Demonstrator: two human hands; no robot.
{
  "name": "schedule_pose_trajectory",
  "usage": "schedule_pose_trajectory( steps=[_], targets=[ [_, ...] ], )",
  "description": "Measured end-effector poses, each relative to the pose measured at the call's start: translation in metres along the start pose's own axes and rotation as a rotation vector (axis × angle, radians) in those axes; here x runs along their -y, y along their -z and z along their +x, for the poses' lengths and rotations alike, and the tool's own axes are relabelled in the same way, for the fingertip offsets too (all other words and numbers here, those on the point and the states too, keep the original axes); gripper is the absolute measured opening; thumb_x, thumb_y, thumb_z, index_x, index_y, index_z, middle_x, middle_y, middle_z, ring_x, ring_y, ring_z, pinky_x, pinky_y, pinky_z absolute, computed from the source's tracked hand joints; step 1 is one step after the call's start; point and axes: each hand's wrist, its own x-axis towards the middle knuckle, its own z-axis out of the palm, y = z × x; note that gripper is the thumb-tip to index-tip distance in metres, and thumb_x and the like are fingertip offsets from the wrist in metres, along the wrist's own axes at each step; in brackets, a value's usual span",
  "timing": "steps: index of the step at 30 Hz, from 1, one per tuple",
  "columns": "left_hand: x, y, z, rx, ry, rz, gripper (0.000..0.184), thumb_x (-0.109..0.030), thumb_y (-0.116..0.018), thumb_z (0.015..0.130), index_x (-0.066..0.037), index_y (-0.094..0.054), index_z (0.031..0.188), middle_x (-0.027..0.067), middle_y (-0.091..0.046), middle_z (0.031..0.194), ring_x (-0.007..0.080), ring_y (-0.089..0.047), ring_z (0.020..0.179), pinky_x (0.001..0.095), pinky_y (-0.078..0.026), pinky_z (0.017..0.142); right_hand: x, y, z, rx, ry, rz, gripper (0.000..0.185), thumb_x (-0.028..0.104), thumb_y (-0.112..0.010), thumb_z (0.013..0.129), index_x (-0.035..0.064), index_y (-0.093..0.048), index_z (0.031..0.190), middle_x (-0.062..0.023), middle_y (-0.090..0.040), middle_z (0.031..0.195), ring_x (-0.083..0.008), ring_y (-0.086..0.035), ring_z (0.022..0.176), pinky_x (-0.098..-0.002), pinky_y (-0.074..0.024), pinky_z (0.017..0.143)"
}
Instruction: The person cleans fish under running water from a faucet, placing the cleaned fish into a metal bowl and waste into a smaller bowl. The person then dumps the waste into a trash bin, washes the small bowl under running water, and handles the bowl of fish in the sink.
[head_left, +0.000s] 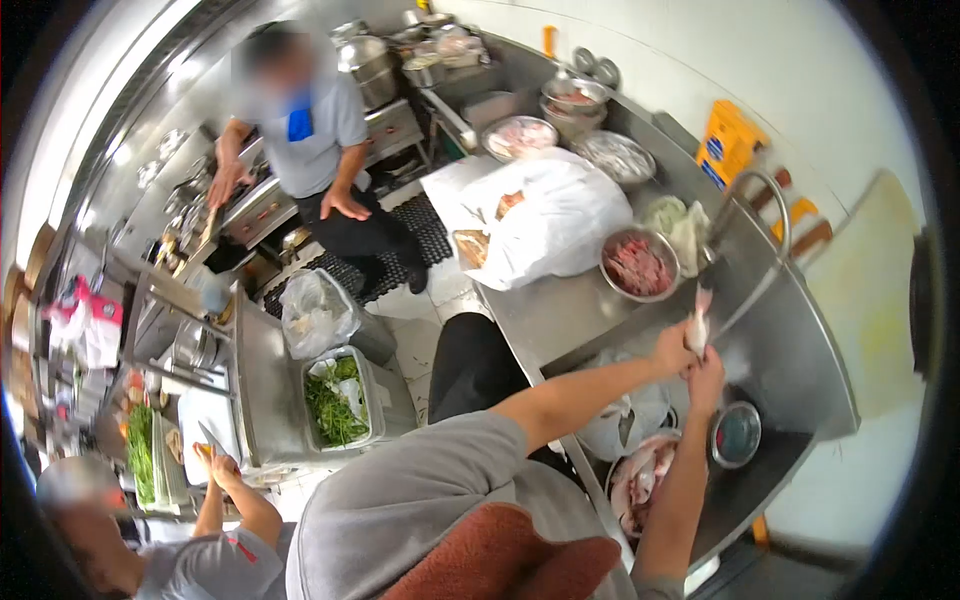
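Observation:
A small pale fish (699,325) is held over the sink, its pinkish tail pointing up. My left hand (677,350) is closed around it from the left. Just below, my right hand (706,380) is closed on the same fish, and the two hands touch. Most of the fish's body is hidden by my fingers. Beneath my arms, a bowl of whole fish (640,480) stands in the sink (770,490), beside a white plastic bag (625,415). A small metal bowl (736,435) of liquid sits right of my right hand.
A curved faucet (752,178) arches over the sink. On the steel counter (530,325) are a bowl of red meat (640,265) and a big white bag (570,215). One co-worker (315,140) stands by the stoves; another (215,545) holds a knife at a cutting board. Bins (385,400) stand left.

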Motion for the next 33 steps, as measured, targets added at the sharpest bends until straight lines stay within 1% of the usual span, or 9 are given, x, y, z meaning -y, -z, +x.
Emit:
schedule_pose_trajectory(
  steps=[3, 4, 5, 7, 12, 22, 27, 30, 33],
  targets=[
    [0.024, 0.0, 0.015, -0.027, -0.07, 0.055, 0.039, -0.003, -0.068, 0.064, -0.004, -0.059, 0.102, 0.0131, -0.067, 0.086, 0.0224, -0.067, 0.072, 0.0359, -0.054, 0.063, -0.009, -0.008, 0.004, -0.023, 0.044, 0.022, 0.021, 0.002, -0.061, 0.078, -0.0027, -0.062, 0.098, -0.008, -0.063, 0.075, -0.0143, -0.058, 0.067, -0.0295, -0.0474, 0.057],
    [0.029, 0.004, 0.02, 0.011, -0.03, 0.125, 0.035, -0.006, -0.07, 0.065, -0.005, -0.06, 0.099, 0.0126, -0.067, 0.086, 0.0214, -0.067, 0.072, 0.0344, -0.054, 0.065, 0.002, -0.008, 0.001, -0.005, -0.138, 0.2, 0.02, 0.002, -0.062, 0.076, -0.0018, -0.064, 0.096, -0.0075, -0.064, 0.075, -0.0147, -0.06, 0.068, -0.0309, -0.0481, 0.06],
    [0.029, 0.006, 0.022, 0.016, -0.144, 0.211, 0.046, -0.008, -0.075, 0.063, -0.004, -0.059, 0.105, 0.0094, -0.066, 0.09, 0.0177, -0.064, 0.08, 0.0319, -0.053, 0.071, 0.01, -0.008, 0.0, -0.089, 0.111, 0.047, 0.019, 0.004, -0.064, 0.073, -0.0013, -0.063, 0.092, -0.0137, -0.065, 0.076, -0.0231, -0.062, 0.065, -0.0348, -0.0479, 0.061],
    [0.006, 0.009, 0.017, 0.153, 0.024, -0.012, 0.041, -0.002, -0.072, 0.063, -0.001, -0.058, 0.103, 0.009, -0.066, 0.09, 0.0182, -0.064, 0.081, 0.0319, -0.053, 0.071, -0.002, -0.006, 0.007, -0.098, 0.129, -0.098, 0.024, 0.011, -0.067, 0.069, -0.0009, -0.06, 0.088, -0.0247, -0.06, 0.083, -0.0419, -0.058, 0.077, -0.0417, -0.047, 0.065],
    [0.007, 0.01, 0.025, 0.222, -0.058, 0.002, 0.036, 0.003, -0.063, 0.07, 0.005, -0.056, 0.105, 0.0099, -0.065, 0.091, 0.0173, -0.064, 0.08, 0.0299, -0.053, 0.069, 0.015, 0.007, 0.004, -0.252, 0.244, -0.207, 0.016, 0.003, -0.059, 0.071, 0.0018, -0.058, 0.087, -0.0258, -0.057, 0.083, -0.0458, -0.056, 0.081, -0.0484, -0.0451, 0.069],
    [-0.023, 0.007, 0.029, 0.397, 0.008, -0.129, 0.032, 0.003, -0.061, 0.074, 0.001, -0.056, 0.105, 0.0086, -0.063, 0.095, 0.0156, -0.062, 0.084, 0.0291, -0.052, 0.072, 0.026, 0.022, 0.0, -0.355, 0.313, -0.249, 0.028, 0.002, -0.06, 0.073, 0.0042, -0.057, 0.101, -0.0254, -0.057, 0.089, -0.044, -0.058, 0.084, -0.0458, -0.0492, 0.071],
    [-0.032, 0.019, 0.042, 0.495, 0.013, -0.106, 0.034, 0.005, -0.061, 0.074, 0.001, -0.055, 0.107, 0.0079, -0.063, 0.095, 0.0156, -0.062, 0.086, 0.0288, -0.051, 0.076, 0.024, 0.056, 0.007, 0.171, -0.049, 0.44, 0.027, 0.001, -0.063, 0.076, 0.0025, -0.06, 0.102, -0.0141, -0.064, 0.092, -0.0201, -0.064, 0.078, -0.0337, -0.0513, 0.068],
    [-0.039, 0.019, 0.038, 0.567, 0.002, -0.042, 0.036, 0.001, -0.064, 0.078, 0.001, -0.053, 0.112, 0.0084, -0.062, 0.101, 0.0156, -0.061, 0.091, 0.0292, -0.05, 0.078, 0.025, 0.069, 0.008, 0.256, -0.032, 0.28, 0.022, 0.003, -0.063, 0.077, 0.0017, -0.061, 0.099, -0.0092, -0.064, 0.094, -0.013, -0.064, 0.08, -0.0315, -0.0508, 0.066],
    [-0.04, 0.018, 0.036, 0.568, 0.0, -0.068, 0.04, 0.0, -0.064, 0.078, 0.0, -0.051, 0.115, 0.0084, -0.062, 0.102, 0.0157, -0.06, 0.093, 0.0291, -0.049, 0.081, 0.03, 0.064, 0.007, 0.225, 0.091, 0.115, 0.023, 0.004, -0.065, 0.076, 0.0007, -0.061, 0.098, -0.0105, -0.064, 0.092, -0.016, -0.064, 0.077, -0.0317, -0.0501, 0.064]
  ],
)
